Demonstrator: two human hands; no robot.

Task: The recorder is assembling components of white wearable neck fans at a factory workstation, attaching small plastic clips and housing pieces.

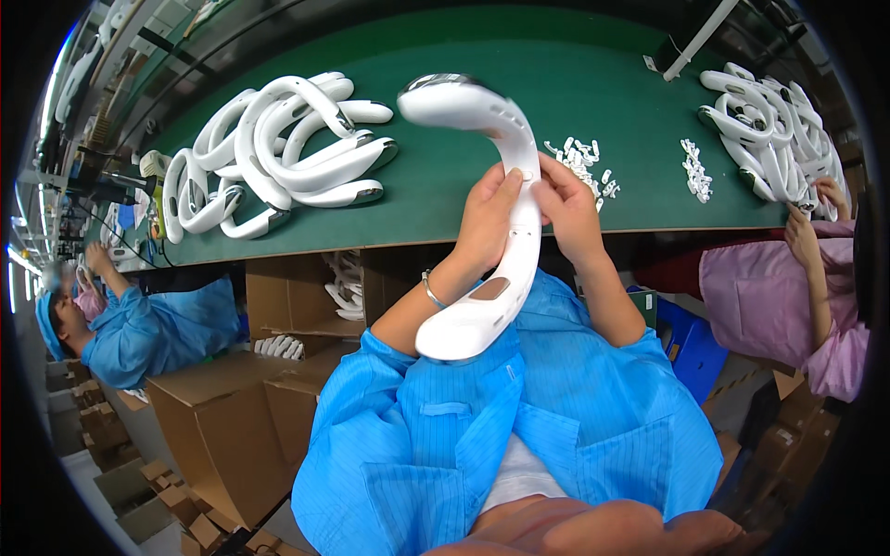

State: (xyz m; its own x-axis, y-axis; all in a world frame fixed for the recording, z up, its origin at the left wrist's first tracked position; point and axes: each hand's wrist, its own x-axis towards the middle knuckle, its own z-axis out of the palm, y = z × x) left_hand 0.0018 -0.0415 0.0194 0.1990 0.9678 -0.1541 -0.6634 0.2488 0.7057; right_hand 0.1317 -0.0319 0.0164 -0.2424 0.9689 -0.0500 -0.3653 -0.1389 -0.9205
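Observation:
A white, curved neck fan (525, 221) is held up in front of my chest, over the table's near edge. One of its thick ends points away from me and the other toward me, with a brownish oval patch on the nearer arm. My left hand (489, 221) is closed around its middle, thumb lying along the inner side. On the opposite side my right hand (570, 211) grips the same middle part, with thumb and fingertips pressed to it. Whether a small part sits under those fingertips is hidden. Small white plastic pieces (579, 159) lie in a loose heap just beyond my right hand.
The green table (445, 56) holds a pile of neck fans (278, 148) at left and another pile (774, 134) at far right. A second small heap of white pieces (695, 171) lies between. Cardboard boxes (222, 417) stand below left. Co-workers sit on both sides.

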